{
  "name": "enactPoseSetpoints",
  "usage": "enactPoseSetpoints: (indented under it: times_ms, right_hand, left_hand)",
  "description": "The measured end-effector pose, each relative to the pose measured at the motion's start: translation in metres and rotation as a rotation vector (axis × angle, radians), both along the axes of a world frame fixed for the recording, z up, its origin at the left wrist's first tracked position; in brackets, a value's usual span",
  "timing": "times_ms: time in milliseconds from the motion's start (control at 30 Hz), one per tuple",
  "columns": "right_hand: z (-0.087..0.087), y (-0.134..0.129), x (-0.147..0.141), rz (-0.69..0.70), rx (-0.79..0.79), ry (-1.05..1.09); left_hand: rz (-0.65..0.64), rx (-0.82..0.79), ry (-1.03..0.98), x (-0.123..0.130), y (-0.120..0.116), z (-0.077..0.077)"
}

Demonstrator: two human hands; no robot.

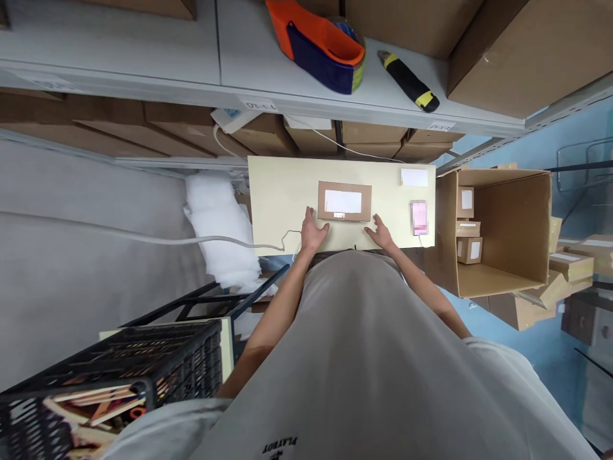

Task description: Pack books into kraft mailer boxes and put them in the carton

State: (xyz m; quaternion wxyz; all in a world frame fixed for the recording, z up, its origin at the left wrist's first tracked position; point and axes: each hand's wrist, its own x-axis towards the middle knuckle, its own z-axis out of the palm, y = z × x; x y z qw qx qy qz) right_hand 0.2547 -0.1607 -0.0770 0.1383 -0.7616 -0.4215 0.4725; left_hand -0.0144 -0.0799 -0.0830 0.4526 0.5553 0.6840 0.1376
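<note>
A small brown cardboard box (pixel 345 217) with a white label (pixel 343 202) on its top lies on a pale yellow tabletop (pixel 287 185). My left hand (pixel 313 233) rests at the box's lower left corner, thumb and fingers spread apart. At the lower right corner is my right hand (pixel 380 232), its fingers likewise apart. Neither hand is wrapped round the box; whether a fingertip touches it I cannot tell. To the right on the tabletop lie a phone (pixel 419 217) with a pink, blurred screen and a white label slip (pixel 414 177).
A large open carton (pixel 502 223) holding several small labelled boxes stands at the right. On the shelf above lie an orange tape dispenser (pixel 316 45) and a utility knife (pixel 409 80). White wrapping material (pixel 220 223) and a black crate (pixel 182 364) are at the left. A cable crosses the tabletop.
</note>
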Motion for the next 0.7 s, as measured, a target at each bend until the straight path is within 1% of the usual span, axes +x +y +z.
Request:
enactPoseSetpoints:
  times_ms: [33, 100, 133, 200, 267, 367, 433, 500, 567, 633, 700]
  right_hand:
    - [-0.002, -0.001, 0.0, -0.04, 0.004, 0.066]
    - [-0.003, 0.001, -0.002, -0.076, 0.034, 0.157]
    - [-0.002, 0.004, -0.003, -0.082, 0.053, 0.175]
    - [0.005, 0.01, -0.003, -0.098, 0.099, 0.154]
    - [0.018, 0.018, 0.001, -0.113, 0.17, 0.087]
    - [0.044, 0.029, 0.009, -0.098, 0.293, -0.059]
    - [0.06, 0.032, 0.014, -0.084, 0.333, -0.156]
    - [0.072, 0.03, 0.015, -0.084, 0.309, -0.233]
    - [0.078, 0.024, 0.012, -0.094, 0.236, -0.281]
    - [0.078, 0.015, 0.006, -0.105, 0.161, -0.3]
    - [0.076, 0.006, -0.001, -0.119, 0.132, -0.3]
  left_hand:
    - [0.035, -0.045, -0.022, 0.0, 0.002, -0.001]
    - [0.083, -0.105, -0.042, 0.002, 0.005, 0.0]
    - [0.099, -0.111, -0.041, 0.004, 0.007, 0.002]
    - [0.116, -0.071, -0.043, 0.005, 0.01, 0.008]
    - [0.116, 0.013, -0.074, 0.006, 0.012, 0.016]
    - [0.125, 0.145, -0.16, 0.005, 0.014, 0.031]
    - [0.163, 0.174, -0.196, 0.005, 0.014, 0.04]
    - [0.196, 0.163, -0.2, 0.004, 0.012, 0.045]
    - [0.194, 0.136, -0.189, 0.003, 0.007, 0.048]
    - [0.175, 0.09, -0.167, 0.002, 0.001, 0.047]
    - [0.167, 0.042, -0.153, 0.0, -0.004, 0.044]
